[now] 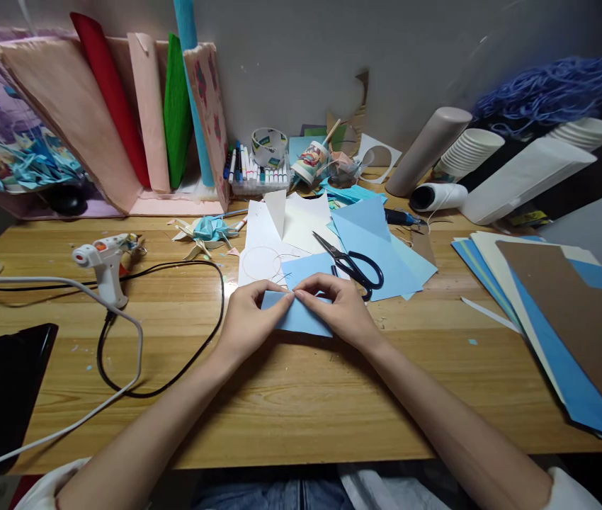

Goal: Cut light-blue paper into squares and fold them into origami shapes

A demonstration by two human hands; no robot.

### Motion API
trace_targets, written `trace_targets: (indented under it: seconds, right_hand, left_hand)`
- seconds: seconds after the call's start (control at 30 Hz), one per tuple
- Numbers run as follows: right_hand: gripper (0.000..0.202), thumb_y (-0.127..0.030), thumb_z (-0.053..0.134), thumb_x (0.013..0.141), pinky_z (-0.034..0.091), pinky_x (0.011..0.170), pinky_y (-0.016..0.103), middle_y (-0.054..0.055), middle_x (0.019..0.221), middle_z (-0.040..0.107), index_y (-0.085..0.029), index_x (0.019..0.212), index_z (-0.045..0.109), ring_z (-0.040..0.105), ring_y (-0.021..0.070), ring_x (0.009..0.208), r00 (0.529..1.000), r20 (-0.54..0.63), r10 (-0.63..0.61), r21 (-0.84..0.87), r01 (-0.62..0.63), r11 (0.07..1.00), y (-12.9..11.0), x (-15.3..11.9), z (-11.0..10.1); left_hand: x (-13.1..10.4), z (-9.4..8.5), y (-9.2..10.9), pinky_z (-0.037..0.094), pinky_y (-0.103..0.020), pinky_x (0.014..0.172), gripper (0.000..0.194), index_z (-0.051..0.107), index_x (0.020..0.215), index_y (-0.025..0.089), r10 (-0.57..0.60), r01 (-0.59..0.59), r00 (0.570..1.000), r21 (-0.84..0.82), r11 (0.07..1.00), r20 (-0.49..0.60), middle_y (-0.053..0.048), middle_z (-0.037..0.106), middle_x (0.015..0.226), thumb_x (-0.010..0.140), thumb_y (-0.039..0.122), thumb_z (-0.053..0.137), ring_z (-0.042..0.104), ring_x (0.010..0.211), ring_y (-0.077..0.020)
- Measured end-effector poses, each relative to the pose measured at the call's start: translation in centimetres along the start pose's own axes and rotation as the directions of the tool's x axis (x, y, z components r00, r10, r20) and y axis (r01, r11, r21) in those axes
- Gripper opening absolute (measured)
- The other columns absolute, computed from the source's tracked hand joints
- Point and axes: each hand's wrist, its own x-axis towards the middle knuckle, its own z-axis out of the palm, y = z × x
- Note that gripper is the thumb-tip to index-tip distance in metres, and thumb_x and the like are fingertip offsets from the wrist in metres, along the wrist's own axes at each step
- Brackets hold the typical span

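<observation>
Both my hands meet at the upper edge of a small light blue paper [305,320] above the middle of the table. My left hand [251,315] pinches it between thumb and fingers from the left. From the right, my right hand [342,308] pinches the same paper, and the fingertips of the two hands almost touch. Just beyond my right hand lie black-handled scissors [351,265], partly over blue sheets [367,234]. White paper [258,234] with a drawn circle is behind my left hand.
A white glue gun [105,269] with looping cables stands left, near a dark tablet [6,389]. Coloured sheets and brown card [561,304] are stacked right. Markers [258,170], a tape roll [269,145], paper cups [471,152] and a pink organizer [67,106] line the back.
</observation>
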Motion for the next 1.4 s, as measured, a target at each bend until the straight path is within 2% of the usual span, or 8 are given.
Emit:
trace_targets:
  seconds: [0.13, 0.4, 0.7, 1.0, 1.13, 1.2, 1.3, 1.4]
  right_hand:
    - [0.012, -0.028, 0.059, 0.076, 0.042, 0.06, 0.025, 0.001, 0.074, 0.065, -0.017, 0.073, 0.064, 0.058, 0.0139, 0.069, 1.0, 0.004, 0.014, -0.085, -0.014, 0.996, -0.1, 0.1, -0.3]
    - [0.008, -0.024, 0.058, 0.078, 0.04, 0.061, 0.023, 0.0, 0.074, 0.064, -0.018, 0.075, 0.062, 0.056, 0.0125, 0.069, 0.994, -0.007, -0.105, -0.152, 0.103, 0.983, -0.3, -0.4, 0.2]
    - [0.009, -0.026, 0.061, 0.076, 0.036, 0.054, 0.024, 0.0, 0.071, 0.066, -0.018, 0.073, 0.066, 0.054, 0.0117, 0.063, 0.995, -0.073, -0.075, -0.17, 0.062, 0.984, -0.8, -0.5, 0.1]
    - [0.012, -0.029, 0.064, 0.072, 0.036, 0.052, 0.025, 0.002, 0.07, 0.066, -0.017, 0.07, 0.066, 0.054, 0.0135, 0.062, 0.987, -0.156, -0.046, -0.145, 0.023, 0.989, -0.4, 0.6, -1.9]
    - [0.014, -0.031, 0.065, 0.069, 0.042, 0.058, 0.027, 0.004, 0.074, 0.067, -0.017, 0.07, 0.064, 0.058, 0.0162, 0.069, 0.974, -0.226, -0.008, -0.038, 0.0, 0.999, 0.1, 1.1, -2.7]
    - [0.015, -0.031, 0.066, 0.068, 0.042, 0.059, 0.028, 0.004, 0.074, 0.067, -0.017, 0.071, 0.065, 0.059, 0.0166, 0.069, 0.979, -0.203, 0.01, -0.026, -0.015, 1.0, 0.2, 1.2, -2.5]
    - [0.016, -0.032, 0.065, 0.07, 0.043, 0.06, 0.028, 0.004, 0.074, 0.067, -0.017, 0.072, 0.065, 0.059, 0.0161, 0.068, 0.994, -0.108, 0.025, -0.03, -0.028, 0.999, 0.0, 0.8, -1.6]
    - [0.015, -0.032, 0.062, 0.073, 0.045, 0.067, 0.029, 0.003, 0.076, 0.067, -0.017, 0.074, 0.065, 0.06, 0.0158, 0.072, 0.998, -0.055, -0.003, -0.035, 0.001, 0.999, -0.3, 0.4, -0.7]
  left_hand:
    - [0.2, -0.2, 0.0, 0.042, -0.022, 0.057, 0.023, 0.068, 0.074, 0.014, 0.013, -0.013, 0.999, 0.0, 1.0, -0.048, -0.002, 0.068, 0.072, 0.069, 0.036, 0.065, 0.059, 0.065, -0.015]
    - [0.2, -0.2, -0.3, 0.045, -0.024, 0.067, 0.019, 0.071, 0.077, 0.016, 0.048, -0.049, 0.999, 0.031, 0.998, 0.022, -0.003, 0.071, 0.077, 0.071, 0.032, 0.063, 0.063, 0.073, -0.0166]
    - [0.2, -0.6, 0.6, 0.048, -0.022, 0.059, 0.013, 0.071, 0.07, 0.012, 0.049, -0.048, 0.998, -0.014, 0.999, 0.034, -0.005, 0.071, 0.069, 0.066, 0.023, 0.065, 0.064, 0.065, -0.0161]
    - [1.0, -2.2, 0.6, 0.051, -0.023, 0.059, 0.015, 0.07, 0.069, 0.011, 0.053, -0.057, 0.993, -0.031, 0.998, -0.109, -0.006, 0.071, 0.068, 0.065, 0.025, 0.067, 0.065, 0.061, -0.0159]
    - [1.5, -2.4, 0.5, 0.052, -0.027, 0.065, 0.019, 0.067, 0.072, 0.012, -0.004, -0.036, 0.973, -0.166, 0.985, -0.232, -0.006, 0.07, 0.07, 0.067, 0.03, 0.066, 0.065, 0.066, -0.0161]
    - [1.4, -1.9, 0.4, 0.052, -0.028, 0.067, 0.024, 0.066, 0.078, 0.012, -0.049, 0.008, 0.985, -0.244, 0.97, -0.165, -0.007, 0.07, 0.077, 0.07, 0.035, 0.063, 0.065, 0.07, -0.0164]
    - [0.9, -0.9, 0.1, 0.05, -0.026, 0.064, 0.032, 0.068, 0.088, 0.014, 0.0, -0.001, 1.0, -0.174, 0.985, -0.006, -0.007, 0.07, 0.083, 0.067, 0.038, 0.067, 0.063, 0.072, -0.0162]
    - [0.4, -0.2, -0.1, 0.046, -0.024, 0.058, 0.027, 0.07, 0.078, 0.013, 0.037, -0.032, 0.998, -0.089, 0.995, 0.055, -0.005, 0.069, 0.072, 0.068, 0.038, 0.066, 0.06, 0.065, -0.0153]
